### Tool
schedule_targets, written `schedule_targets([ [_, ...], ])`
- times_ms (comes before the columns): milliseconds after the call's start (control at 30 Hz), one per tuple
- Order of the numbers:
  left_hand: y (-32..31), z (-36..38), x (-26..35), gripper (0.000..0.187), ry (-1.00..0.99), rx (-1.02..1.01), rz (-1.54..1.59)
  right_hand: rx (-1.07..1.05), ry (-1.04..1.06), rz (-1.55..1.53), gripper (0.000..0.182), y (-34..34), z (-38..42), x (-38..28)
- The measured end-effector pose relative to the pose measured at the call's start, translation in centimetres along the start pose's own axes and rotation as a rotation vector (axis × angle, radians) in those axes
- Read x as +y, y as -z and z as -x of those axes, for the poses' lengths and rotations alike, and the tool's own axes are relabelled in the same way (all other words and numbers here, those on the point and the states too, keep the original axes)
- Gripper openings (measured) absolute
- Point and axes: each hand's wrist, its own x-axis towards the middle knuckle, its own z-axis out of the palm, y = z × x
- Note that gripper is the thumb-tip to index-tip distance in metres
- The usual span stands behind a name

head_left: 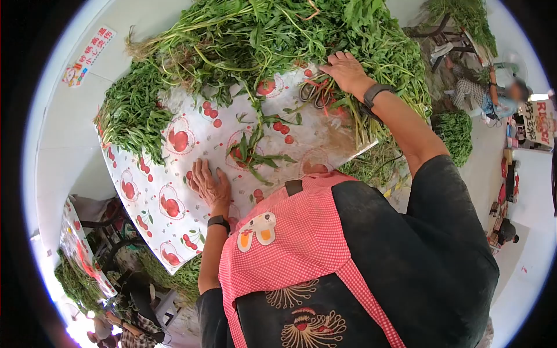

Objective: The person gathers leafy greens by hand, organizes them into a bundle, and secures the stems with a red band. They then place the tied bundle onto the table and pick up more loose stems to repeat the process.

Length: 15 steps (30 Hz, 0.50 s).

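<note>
My left hand (210, 184) lies flat with its fingers spread on the printed tablecloth (156, 197), nothing in it. Farther up on the right, my right hand (346, 72) rests with fingers extended at the edge of the large heap of leafy green stems (278, 35). Just left of that hand is a pair of dark-handled scissors (314, 93), next to some red ties. A few loose leafy sprigs (253, 152) lie on the cloth between my hands. A smaller bunch of greens (139, 110) sits at the table's left side.
At the far right a person (502, 95) sits near more greens (454, 138). Another table (81, 243) with a patterned cloth stands at the lower left, with other people (130, 330) below it. More greens (371, 165) lie beyond the cloth's right edge.
</note>
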Motion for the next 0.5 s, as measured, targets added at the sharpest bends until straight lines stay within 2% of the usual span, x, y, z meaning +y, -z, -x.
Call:
schedule_targets([
  [33,0.0,0.0,0.0,0.046,0.008,0.001,-0.002,0.001,0.008,0.001,0.036,0.3,-0.3,0.2],
  [100,0.1,0.0,0.0,0.046,0.019,-0.019,-0.002,-0.090,0.004,-0.045,0.024,1.4,-0.9,0.5],
  [133,0.2,0.1,0.0,0.046,0.023,-0.021,-0.003,0.052,0.008,-0.086,0.013,0.4,-1.0,1.0],
  [233,0.1,-0.2,0.2,0.047,0.019,-0.010,-0.017,-0.015,0.108,-0.184,0.012,1.4,-0.8,2.6],
  [300,0.0,-0.2,0.2,0.047,0.036,-0.022,-0.016,0.031,0.160,-0.192,0.015,1.1,-1.3,3.9],
  [367,0.0,-0.1,0.0,0.047,0.034,-0.020,-0.019,0.081,-0.009,-0.491,0.022,0.8,-1.7,5.0],
  [400,0.0,-0.1,0.0,0.047,0.027,-0.016,-0.023,0.191,-0.009,-0.579,0.027,0.6,-1.9,5.4],
  [433,-0.1,-0.1,0.1,0.047,0.025,-0.019,-0.022,0.189,-0.011,-0.579,0.027,0.3,-2.0,5.7],
  [500,-0.1,-0.1,0.1,0.048,0.040,-0.029,-0.037,0.114,-0.049,-0.772,0.027,1.2,-2.1,5.6],
])
